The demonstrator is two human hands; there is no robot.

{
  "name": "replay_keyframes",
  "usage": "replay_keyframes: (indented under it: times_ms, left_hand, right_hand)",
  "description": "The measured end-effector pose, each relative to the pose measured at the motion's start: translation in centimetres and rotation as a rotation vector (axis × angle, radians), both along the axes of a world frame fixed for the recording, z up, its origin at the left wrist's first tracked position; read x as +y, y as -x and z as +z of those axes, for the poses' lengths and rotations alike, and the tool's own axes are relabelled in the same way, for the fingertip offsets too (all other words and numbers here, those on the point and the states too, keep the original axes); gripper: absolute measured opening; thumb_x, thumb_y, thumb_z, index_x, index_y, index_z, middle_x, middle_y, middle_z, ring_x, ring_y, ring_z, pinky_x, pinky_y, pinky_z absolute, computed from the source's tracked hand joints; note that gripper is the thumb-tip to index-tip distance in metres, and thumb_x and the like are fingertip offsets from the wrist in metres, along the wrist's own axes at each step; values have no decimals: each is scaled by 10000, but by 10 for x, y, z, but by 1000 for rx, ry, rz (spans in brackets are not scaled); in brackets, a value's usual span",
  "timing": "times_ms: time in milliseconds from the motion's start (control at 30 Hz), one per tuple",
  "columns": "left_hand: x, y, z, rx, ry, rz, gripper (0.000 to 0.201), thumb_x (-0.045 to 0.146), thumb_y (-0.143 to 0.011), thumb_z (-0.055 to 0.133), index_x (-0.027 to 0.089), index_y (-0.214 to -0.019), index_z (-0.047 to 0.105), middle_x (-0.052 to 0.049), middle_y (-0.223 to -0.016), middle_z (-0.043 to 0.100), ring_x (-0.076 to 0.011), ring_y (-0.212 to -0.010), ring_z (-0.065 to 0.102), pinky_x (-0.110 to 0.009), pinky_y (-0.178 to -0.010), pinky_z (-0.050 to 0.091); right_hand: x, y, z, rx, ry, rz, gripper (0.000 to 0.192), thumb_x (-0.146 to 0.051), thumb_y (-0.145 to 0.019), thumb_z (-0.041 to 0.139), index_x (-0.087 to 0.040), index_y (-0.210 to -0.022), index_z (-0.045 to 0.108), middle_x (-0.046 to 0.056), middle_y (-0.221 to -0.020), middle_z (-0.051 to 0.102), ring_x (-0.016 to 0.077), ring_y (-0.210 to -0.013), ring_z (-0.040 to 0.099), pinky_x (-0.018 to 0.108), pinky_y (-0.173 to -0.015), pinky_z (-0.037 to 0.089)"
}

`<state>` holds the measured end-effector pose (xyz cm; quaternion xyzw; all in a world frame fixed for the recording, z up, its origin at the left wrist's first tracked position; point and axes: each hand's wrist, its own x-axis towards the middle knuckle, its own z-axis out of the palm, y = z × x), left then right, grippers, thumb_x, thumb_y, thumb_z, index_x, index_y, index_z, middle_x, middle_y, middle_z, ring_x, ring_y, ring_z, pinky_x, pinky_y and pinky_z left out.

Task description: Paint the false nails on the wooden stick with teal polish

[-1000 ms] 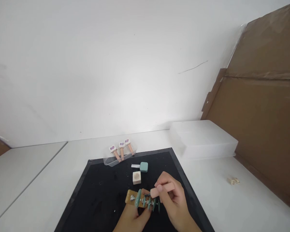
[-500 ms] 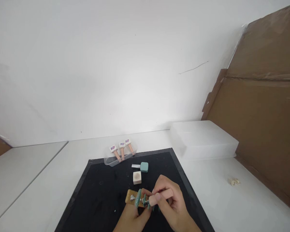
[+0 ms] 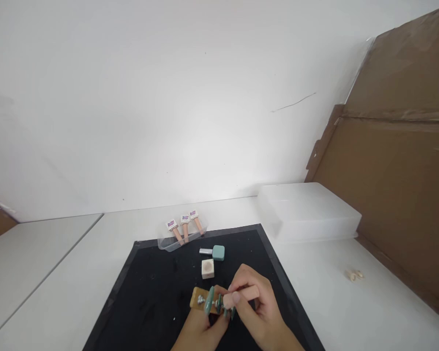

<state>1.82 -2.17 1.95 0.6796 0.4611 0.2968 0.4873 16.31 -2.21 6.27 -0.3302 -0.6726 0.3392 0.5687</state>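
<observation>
My left hand (image 3: pixel 204 327) is closed around a yellow-brown wooden nail-tip stand (image 3: pixel 196 294). Silver posts rise from it, bearing several glossy green false nails (image 3: pixel 209 301). Between the thumb and fingers of my right hand (image 3: pixel 260 312) is a pink nail polish cap (image 3: pixel 249 293). Its near end is right at the green nails; any brush on it is hidden. Beyond the stand sits a small white cube-shaped bottle (image 3: pixel 208 269) with a round mark on the face toward me. Behind that lies a teal square bottle (image 3: pixel 218 252) with a silver cap.
A black mat (image 3: pixel 149 287) lies under the work. At its far edge a clear tray (image 3: pixel 171 247) holds three white-and-pink bottles (image 3: pixel 185 224). A translucent white box (image 3: pixel 312 214) stands at the back right, with small cream-coloured pieces (image 3: pixel 354 275) nearer on the white table. A cardboard panel (image 3: pixel 391 185) borders the right side.
My right hand and the pink cap have shifted slightly left, closer over the green nails. My left hand and the stand have stayed nearly still.
</observation>
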Motion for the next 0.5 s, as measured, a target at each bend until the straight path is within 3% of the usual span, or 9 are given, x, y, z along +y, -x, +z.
replay_keyframes:
  times_ms: [500]
  left_hand:
    - [-2, -2, 0, -34, -3, 50, 171, 357, -761, 492, 215, -812, 571, -13, -752, 559, -166, -727, 490, -292, -756, 417]
  right_hand:
    - [0, 1, -2, -11, 33, -11, 84, -147, -799, 484, -190, -740, 525, -10, -652, 480, 117, -529, 447, 224, -478, 337]
